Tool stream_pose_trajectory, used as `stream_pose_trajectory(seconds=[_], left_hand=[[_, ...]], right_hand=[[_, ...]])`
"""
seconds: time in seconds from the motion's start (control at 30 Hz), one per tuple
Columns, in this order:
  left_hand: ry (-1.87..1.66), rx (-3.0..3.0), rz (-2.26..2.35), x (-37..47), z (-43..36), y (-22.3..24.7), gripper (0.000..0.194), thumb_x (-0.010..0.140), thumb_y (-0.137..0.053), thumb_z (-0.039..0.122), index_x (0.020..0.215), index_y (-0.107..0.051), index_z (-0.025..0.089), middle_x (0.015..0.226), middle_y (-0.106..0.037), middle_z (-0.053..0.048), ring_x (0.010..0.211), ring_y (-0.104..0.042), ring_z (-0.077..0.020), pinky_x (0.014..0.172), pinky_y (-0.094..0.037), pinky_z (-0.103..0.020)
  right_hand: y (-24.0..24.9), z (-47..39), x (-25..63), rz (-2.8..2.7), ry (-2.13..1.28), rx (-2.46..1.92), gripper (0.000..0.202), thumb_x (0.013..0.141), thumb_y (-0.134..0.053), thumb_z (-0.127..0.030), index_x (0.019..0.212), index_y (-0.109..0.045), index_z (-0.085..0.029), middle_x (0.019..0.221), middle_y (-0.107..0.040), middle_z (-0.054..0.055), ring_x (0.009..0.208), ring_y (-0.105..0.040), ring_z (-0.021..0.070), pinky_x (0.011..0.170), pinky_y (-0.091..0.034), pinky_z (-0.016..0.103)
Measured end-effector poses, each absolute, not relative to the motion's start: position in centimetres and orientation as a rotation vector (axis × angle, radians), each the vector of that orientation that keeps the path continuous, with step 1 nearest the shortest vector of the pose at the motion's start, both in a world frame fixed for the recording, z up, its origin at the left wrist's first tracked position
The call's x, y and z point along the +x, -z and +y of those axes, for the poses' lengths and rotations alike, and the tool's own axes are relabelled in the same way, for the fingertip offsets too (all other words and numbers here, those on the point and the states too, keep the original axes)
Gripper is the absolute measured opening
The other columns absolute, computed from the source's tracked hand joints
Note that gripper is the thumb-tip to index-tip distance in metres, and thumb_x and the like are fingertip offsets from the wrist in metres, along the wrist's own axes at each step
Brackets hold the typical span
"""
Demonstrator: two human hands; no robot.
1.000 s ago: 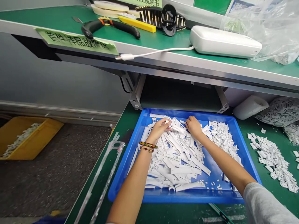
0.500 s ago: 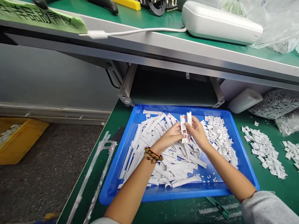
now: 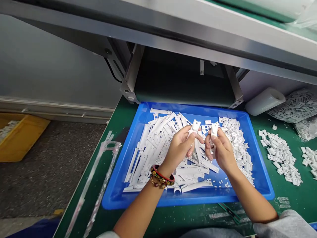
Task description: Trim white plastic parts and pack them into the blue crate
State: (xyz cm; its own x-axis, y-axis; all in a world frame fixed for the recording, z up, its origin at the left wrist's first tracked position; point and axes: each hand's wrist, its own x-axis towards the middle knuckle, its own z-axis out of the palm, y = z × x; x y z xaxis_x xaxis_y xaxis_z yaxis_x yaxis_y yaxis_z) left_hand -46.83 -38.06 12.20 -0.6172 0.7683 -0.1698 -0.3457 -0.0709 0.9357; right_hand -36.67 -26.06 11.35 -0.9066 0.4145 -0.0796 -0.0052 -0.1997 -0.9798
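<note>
Above the blue tray (image 3: 198, 201), my left hand (image 3: 182, 143) holds a white plastic piece (image 3: 195, 126) between thumb and fingers, its end pointing up and away. My right hand (image 3: 220, 150) grips another white piece (image 3: 214, 130), close by on the right; the two pieces are apart. Beneath my hands, long flat white strips (image 3: 153, 145) fill the left and middle of the tray. A heap of small white parts (image 3: 234, 138) lies on its right side. The lower ends of both held pieces are partly hidden by my fingers.
Behind the tray is a dark conveyor belt (image 3: 183, 79) under a metal shelf edge (image 3: 173, 36). Small white parts (image 3: 282, 157), a clear roll (image 3: 264, 100) and a filled bag (image 3: 294, 105) are at right. Green-handled snips (image 3: 230, 213) lie in front; a yellow bin (image 3: 27, 135) stands left.
My hands have moved apart, and the white pieces that were side by side are now separated, one in each hand. The view has tilted down; another small white item shows on the belt.
</note>
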Motion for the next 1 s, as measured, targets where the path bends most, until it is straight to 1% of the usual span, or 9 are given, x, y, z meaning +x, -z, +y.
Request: stream_pose_trajectory(seconds=[0.07, 0.1, 0.23, 0.37, 0.53, 0.67, 0.83, 0.9, 1.0], left_hand=[[-1.782, 0.459, 1.382, -46.8, -38.4, -12.3, 0.024, 0.087, -0.055, 0.040, 0.095, -0.054, 0.017, 0.055, -0.050, 0.008, 0.035, -0.031, -0.0027, 0.034, -0.027, -0.016], [-1.771, 0.460, 1.369, -46.8, -38.5, -12.2, 0.024, 0.087, -0.055, 0.040, 0.094, -0.052, 0.017, 0.055, -0.049, 0.008, 0.035, -0.031, -0.0024, 0.034, -0.026, -0.015], [-1.758, 0.470, 1.350, -46.8, -38.6, -12.0, 0.026, 0.087, -0.054, 0.045, 0.084, -0.049, 0.019, 0.050, -0.036, 0.012, 0.036, -0.027, -0.0030, 0.033, -0.025, -0.014], [-1.734, 0.486, 1.378, -46.5, -38.5, -12.0, 0.029, 0.088, -0.051, 0.048, 0.084, -0.049, 0.020, 0.050, -0.030, 0.012, 0.037, -0.025, -0.0038, 0.032, -0.025, -0.015], [-1.709, 0.494, 1.388, -46.1, -38.3, -12.0, 0.027, 0.088, -0.049, 0.045, 0.079, -0.046, 0.020, 0.050, -0.029, 0.012, 0.037, -0.025, -0.0039, 0.033, -0.024, -0.015], [-1.701, 0.499, 1.367, -46.0, -38.2, -12.1, 0.027, 0.089, -0.047, 0.044, 0.076, -0.043, 0.021, 0.051, -0.032, 0.011, 0.037, -0.026, -0.0037, 0.035, -0.025, -0.016], [-1.679, 0.513, 1.324, -45.8, -38.2, -11.9, 0.029, 0.091, -0.043, 0.045, 0.076, -0.046, 0.020, 0.052, -0.033, 0.010, 0.039, -0.028, -0.0048, 0.036, -0.026, -0.017], [-1.675, 0.518, 1.317, -45.7, -38.2, -11.7, 0.032, 0.092, -0.042, 0.046, 0.075, -0.046, 0.020, 0.050, -0.031, 0.010, 0.039, -0.026, -0.0049, 0.036, -0.025, -0.018], [-1.696, 0.529, 1.310, -45.7, -38.4, -11.6, 0.032, 0.092, -0.042, 0.045, 0.075, -0.049, 0.019, 0.049, -0.031, 0.010, 0.039, -0.026, -0.0050, 0.036, -0.024, -0.017]], right_hand=[[-11.6, -26.7, -36.5, -1.805, -2.246, -0.476, 0.020, 0.096, -0.050, -0.044, 0.104, -0.046, -0.025, 0.062, -0.046, -0.010, 0.036, -0.035, 0.0042, 0.037, -0.028, 0.020], [-11.7, -27.0, -36.6, -1.817, -2.267, -0.462, 0.020, 0.096, -0.050, -0.043, 0.105, -0.046, -0.025, 0.061, -0.044, -0.010, 0.036, -0.034, 0.0040, 0.037, -0.027, 0.020], [-12.0, -27.8, -36.8, -1.823, -2.336, -0.387, 0.016, 0.098, -0.047, -0.039, 0.104, -0.047, -0.024, 0.061, -0.042, -0.011, 0.036, -0.031, 0.0028, 0.038, -0.025, 0.019], [-11.9, -27.8, -37.0, -1.787, -2.375, -0.369, 0.014, 0.098, -0.046, -0.038, 0.101, -0.048, -0.024, 0.060, -0.041, -0.011, 0.036, -0.032, 0.0025, 0.037, -0.024, 0.018], [-11.8, -27.6, -37.1, -1.810, -2.360, -0.416, 0.019, 0.097, -0.047, -0.040, 0.092, -0.047, -0.022, 0.056, -0.040, -0.012, 0.034, -0.032, 0.0028, 0.036, -0.026, 0.017], [-11.5, -27.3, -37.1, -1.838, -2.320, -0.412, 0.022, 0.096, -0.048, -0.043, 0.091, -0.049, -0.021, 0.050, -0.038, -0.013, 0.032, -0.030, 0.0032, 0.034, -0.027, 0.017], [-11.1, -26.7, -37.1, -1.841, -2.303, -0.390, 0.027, 0.093, -0.050, -0.047, 0.083, -0.049, -0.022, 0.044, -0.034, -0.014, 0.029, -0.022, 0.0034, 0.029, -0.021, 0.016], [-11.1, -26.5, -37.0, -1.831, -2.335, -0.379, 0.027, 0.093, -0.050, -0.046, 0.080, -0.048, -0.022, 0.042, -0.033, -0.014, 0.029, -0.020, 0.0031, 0.029, -0.020, 0.016], [-11.3, -26.5, -36.8, -1.814, -2.379, -0.395, 0.023, 0.094, -0.047, -0.039, 0.079, -0.049, -0.022, 0.043, -0.034, -0.013, 0.030, -0.021, 0.0032, 0.032, -0.022, 0.016]])
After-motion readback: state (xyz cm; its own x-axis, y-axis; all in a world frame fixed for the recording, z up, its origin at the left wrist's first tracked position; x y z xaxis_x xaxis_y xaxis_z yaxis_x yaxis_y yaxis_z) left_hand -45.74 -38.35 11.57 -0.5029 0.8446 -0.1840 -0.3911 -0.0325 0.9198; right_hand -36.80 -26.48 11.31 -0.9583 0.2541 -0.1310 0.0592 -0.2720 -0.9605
